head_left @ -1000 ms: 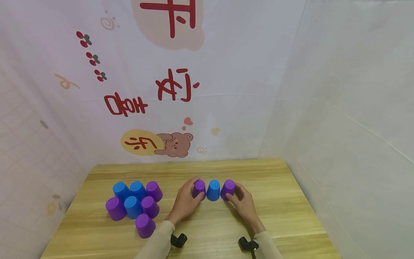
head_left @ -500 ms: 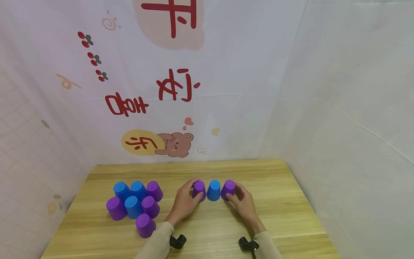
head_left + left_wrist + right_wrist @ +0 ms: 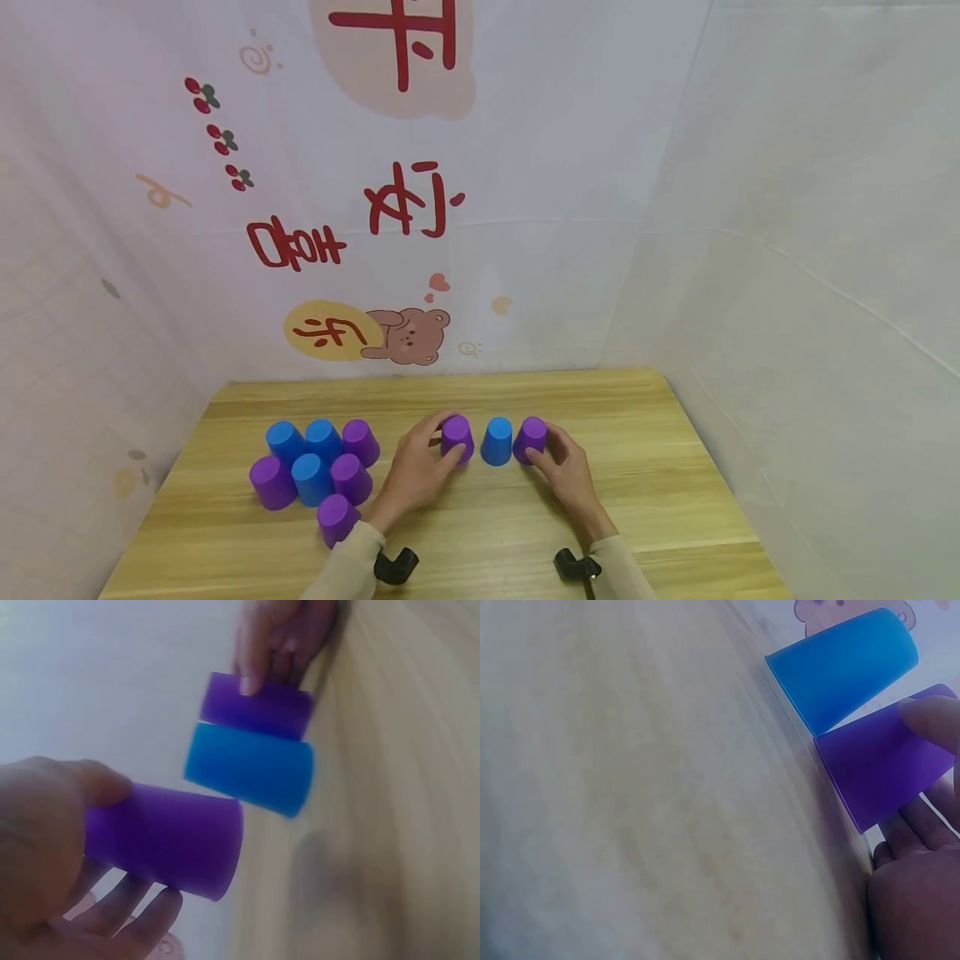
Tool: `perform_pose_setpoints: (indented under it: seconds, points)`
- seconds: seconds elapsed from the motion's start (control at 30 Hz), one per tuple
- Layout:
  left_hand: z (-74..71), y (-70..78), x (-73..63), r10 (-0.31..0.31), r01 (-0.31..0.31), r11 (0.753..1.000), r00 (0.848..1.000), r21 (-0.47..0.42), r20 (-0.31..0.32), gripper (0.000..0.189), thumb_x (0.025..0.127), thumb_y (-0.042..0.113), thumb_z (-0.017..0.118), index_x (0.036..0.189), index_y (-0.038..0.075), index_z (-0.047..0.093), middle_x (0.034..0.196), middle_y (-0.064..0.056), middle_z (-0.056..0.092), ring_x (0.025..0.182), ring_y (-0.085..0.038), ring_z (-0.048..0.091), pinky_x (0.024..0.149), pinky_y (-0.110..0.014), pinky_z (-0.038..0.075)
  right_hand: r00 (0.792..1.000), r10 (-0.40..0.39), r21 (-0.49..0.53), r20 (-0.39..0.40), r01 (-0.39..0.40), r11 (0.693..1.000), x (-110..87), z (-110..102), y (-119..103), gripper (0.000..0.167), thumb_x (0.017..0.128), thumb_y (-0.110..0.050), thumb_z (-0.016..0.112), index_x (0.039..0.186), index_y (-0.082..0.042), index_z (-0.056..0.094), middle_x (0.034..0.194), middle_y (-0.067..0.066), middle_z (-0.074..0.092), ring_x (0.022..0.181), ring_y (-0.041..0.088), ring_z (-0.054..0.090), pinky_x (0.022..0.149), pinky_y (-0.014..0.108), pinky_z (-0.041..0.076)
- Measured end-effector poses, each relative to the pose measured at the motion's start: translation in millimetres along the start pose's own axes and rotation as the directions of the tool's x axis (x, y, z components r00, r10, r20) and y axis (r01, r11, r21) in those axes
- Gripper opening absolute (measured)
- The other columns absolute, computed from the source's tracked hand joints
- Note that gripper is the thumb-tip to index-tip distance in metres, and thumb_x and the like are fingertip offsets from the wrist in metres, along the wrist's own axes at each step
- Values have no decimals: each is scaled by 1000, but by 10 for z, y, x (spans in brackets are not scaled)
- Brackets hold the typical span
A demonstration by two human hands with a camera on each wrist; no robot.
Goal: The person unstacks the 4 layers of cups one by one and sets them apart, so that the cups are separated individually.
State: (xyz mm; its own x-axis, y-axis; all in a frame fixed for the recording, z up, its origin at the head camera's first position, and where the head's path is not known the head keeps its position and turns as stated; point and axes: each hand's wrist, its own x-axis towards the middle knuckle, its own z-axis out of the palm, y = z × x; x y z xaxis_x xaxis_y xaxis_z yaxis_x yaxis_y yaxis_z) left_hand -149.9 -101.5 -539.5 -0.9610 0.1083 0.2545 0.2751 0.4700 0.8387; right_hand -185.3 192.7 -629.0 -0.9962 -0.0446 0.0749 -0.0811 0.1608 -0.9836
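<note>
My left hand (image 3: pixel 420 468) grips a purple cup (image 3: pixel 457 439) between thumb and fingers. In the left wrist view this held cup (image 3: pixel 176 840) looks lifted a little off the table, with a gap between it and the blue cup. That blue cup (image 3: pixel 497 442) stands upside down in the middle, touched by neither hand. On its right side, my right hand (image 3: pixel 566 475) holds another purple cup (image 3: pixel 530 440) by thumb and fingers. The right wrist view has this purple cup (image 3: pixel 885 761) upside down on the table, its rim touching or nearly touching the blue cup's rim.
At the left of the wooden table (image 3: pixel 637 517) stands a group of several upside-down cups, with blue cups (image 3: pixel 310 479) and purple cups (image 3: pixel 272 482). The nearest purple cup (image 3: pixel 337 518) is close to the left sleeve. White printed cloth (image 3: pixel 525 292) hangs behind and at both sides.
My left hand has moved slightly left with its purple cup, widening the gap to the blue cup. The left forearm now partly covers the nearest purple cup. The right hand stays put.
</note>
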Motion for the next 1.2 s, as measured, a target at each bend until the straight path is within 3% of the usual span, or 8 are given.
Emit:
perform_pose_setpoints:
  seconds: [0.37,0.57,0.67,0.9,1.07,1.2]
  points:
    - [-403,205,-106,89,-89,996,995,-2,47,56,99,7,85,152,13,67,145,-7,76,128,-28,78,107,-49,68,1000,-8,-8,-5,8,1000,-12,1,-10,59,101,-12,85,154,-2,63,160,21,67,160,44,54,137,53,40]
    - [-663,222,-161,184,-184,983,982,10,40,55,100,8,86,151,9,67,143,-11,78,124,-31,80,103,-49,70,1000,3,-5,-6,-3,1000,-17,4,-13,59,101,-11,86,154,-2,63,161,21,66,161,43,53,137,55,38]
    - [-833,209,-203,206,-207,978,977,18,47,54,101,11,86,152,13,67,141,-8,80,123,-32,81,101,-46,71,1000,10,5,-3,-10,1000,-28,5,-18,59,101,-11,85,154,-2,63,161,21,66,162,43,52,138,56,38]
    - [-1190,176,-301,211,-212,977,977,28,40,52,103,12,83,152,20,67,141,-7,80,123,-17,80,100,-28,69,1000,-15,-9,2,15,1000,-30,-8,-21,57,102,-12,85,154,-1,63,160,24,66,160,48,53,136,59,38]
    - [-1405,165,-382,198,-200,979,980,40,34,54,102,9,84,152,20,67,142,-10,79,123,-1,75,101,-24,67,1000,4,15,12,-4,1000,-16,-17,-9,58,101,-12,85,154,-4,63,161,20,67,161,43,53,137,56,38]
    - [-1577,140,-445,183,-184,983,982,16,52,55,102,6,83,153,21,66,142,-11,78,123,5,73,102,-20,65,1000,17,27,17,-18,999,-3,-24,4,59,101,-12,86,154,-5,64,161,17,67,162,40,52,138,55,38]
